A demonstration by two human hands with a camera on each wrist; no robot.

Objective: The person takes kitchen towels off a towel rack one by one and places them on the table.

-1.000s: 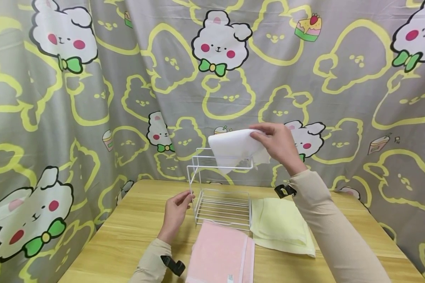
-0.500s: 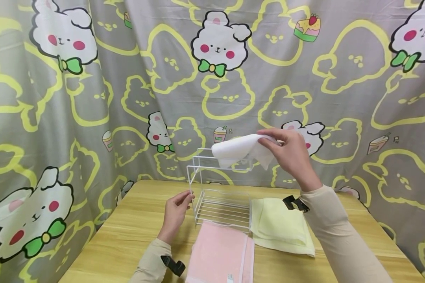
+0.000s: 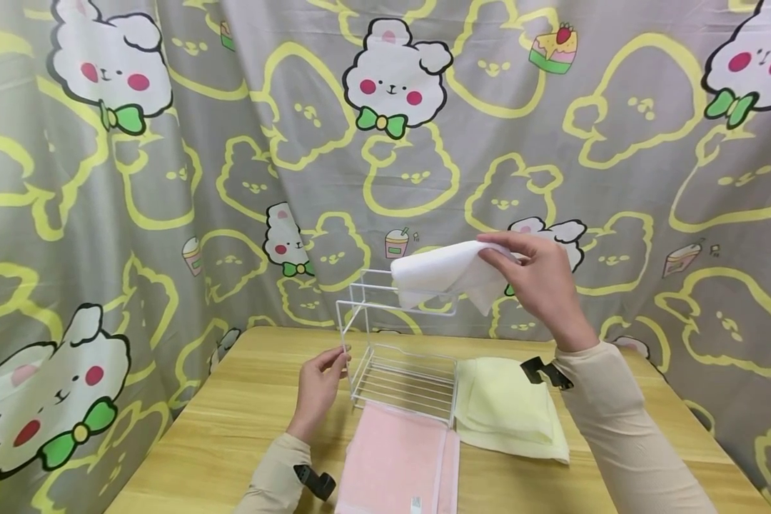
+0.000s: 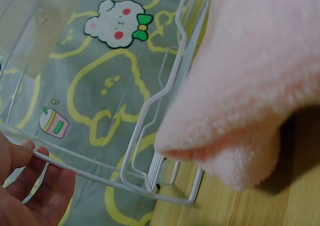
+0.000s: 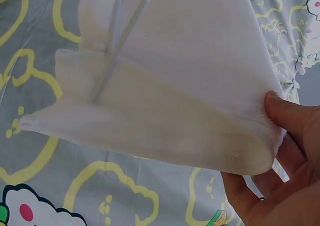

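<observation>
Over the top of a white wire rack (image 3: 411, 385), my right hand (image 3: 542, 282) pinches the right end of a folded white cloth (image 3: 433, 268) between thumb and fingers. The cloth lies across the upper bars, its near part hanging loosely. In the right wrist view, rack wires show against the cloth (image 5: 165, 80). Low on the left, my left hand (image 3: 318, 389) holds the rack's front left post with thumb and fingertips; the left wrist view shows this grip on the rod (image 4: 100, 178).
A folded pink towel (image 3: 395, 457) lies on the wooden table (image 3: 218, 421) before the rack. To the rack's right is a folded pale yellow towel (image 3: 510, 410). A patterned grey curtain (image 3: 417, 171) hangs close behind and at both sides.
My right hand has drawn its end of the white cloth rightward and slightly down. The rack has turned slightly. My left hand keeps its hold on the post.
</observation>
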